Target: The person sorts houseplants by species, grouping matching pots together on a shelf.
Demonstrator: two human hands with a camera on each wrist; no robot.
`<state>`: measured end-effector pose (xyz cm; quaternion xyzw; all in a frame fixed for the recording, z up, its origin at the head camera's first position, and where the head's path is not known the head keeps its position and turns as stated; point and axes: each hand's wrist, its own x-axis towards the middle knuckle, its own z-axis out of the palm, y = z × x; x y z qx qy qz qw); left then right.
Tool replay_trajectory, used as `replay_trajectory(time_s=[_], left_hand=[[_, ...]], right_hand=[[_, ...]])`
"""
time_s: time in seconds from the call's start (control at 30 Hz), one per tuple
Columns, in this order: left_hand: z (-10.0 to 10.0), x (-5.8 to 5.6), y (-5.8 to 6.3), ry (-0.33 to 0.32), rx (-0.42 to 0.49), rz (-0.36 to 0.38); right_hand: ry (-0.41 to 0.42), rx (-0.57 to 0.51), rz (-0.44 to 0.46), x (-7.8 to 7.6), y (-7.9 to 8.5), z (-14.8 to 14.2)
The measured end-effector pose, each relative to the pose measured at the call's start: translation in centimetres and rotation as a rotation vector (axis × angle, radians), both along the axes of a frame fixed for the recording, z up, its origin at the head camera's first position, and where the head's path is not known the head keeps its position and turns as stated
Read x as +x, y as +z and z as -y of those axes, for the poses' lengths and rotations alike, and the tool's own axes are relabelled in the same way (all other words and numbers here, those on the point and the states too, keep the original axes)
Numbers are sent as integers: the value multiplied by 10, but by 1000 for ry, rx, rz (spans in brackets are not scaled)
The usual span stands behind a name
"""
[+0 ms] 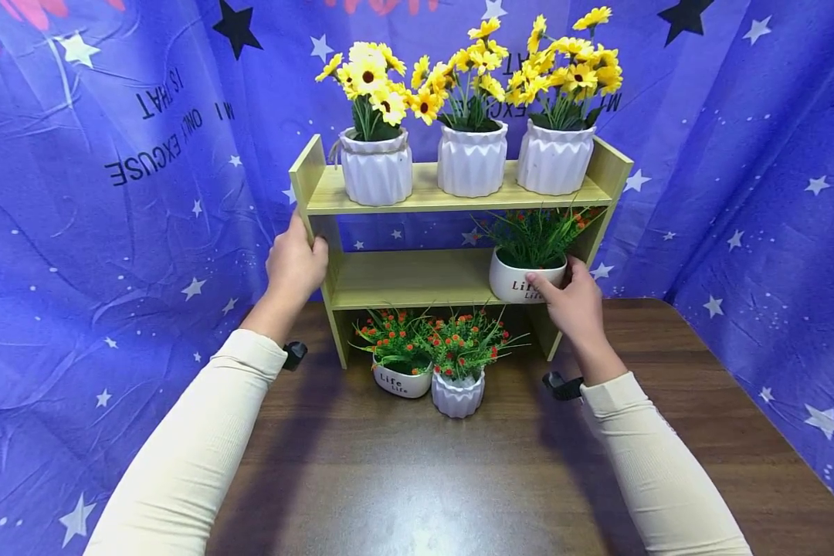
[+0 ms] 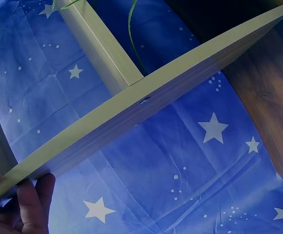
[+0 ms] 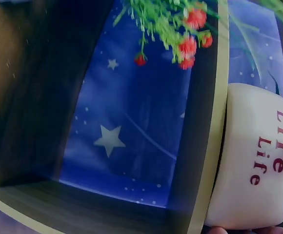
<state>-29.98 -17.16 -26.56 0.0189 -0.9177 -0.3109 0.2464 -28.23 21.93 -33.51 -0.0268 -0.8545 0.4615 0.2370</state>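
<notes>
At the right end of the middle board of a wooden shelf (image 1: 417, 276), my right hand (image 1: 574, 303) grips a white oval flowerpot (image 1: 506, 279) lettered "Life", with grass and small orange flowers in it. The right wrist view shows this flowerpot (image 3: 253, 156) against the board's edge. My left hand (image 1: 296, 261) holds the shelf's left side panel; in the left wrist view its fingers (image 2: 30, 202) curl round the panel's edge (image 2: 83, 126). Three white pots (image 1: 472, 162) of yellow flowers stand on the top board.
Below the shelf, on the brown table (image 1: 403, 471), stand another oval "Life" pot (image 1: 399, 381) and a white ribbed pot (image 1: 457, 395), both with orange flowers. A blue star-printed cloth (image 1: 146, 232) hangs behind and along the sides.
</notes>
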Motion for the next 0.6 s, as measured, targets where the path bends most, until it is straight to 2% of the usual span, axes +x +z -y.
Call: replay_trajectory(time_s=[0.13,0.37,0.6], left_hand=[[1,0,0,4,-5,-9],[1,0,2,5,-8,-17],[1,1,0,0,-8,-8]], right_hand=[[6,34,7,-9,3,2],[38,-37,24,-20,7,4],[60,-76,26,-18,1,6]])
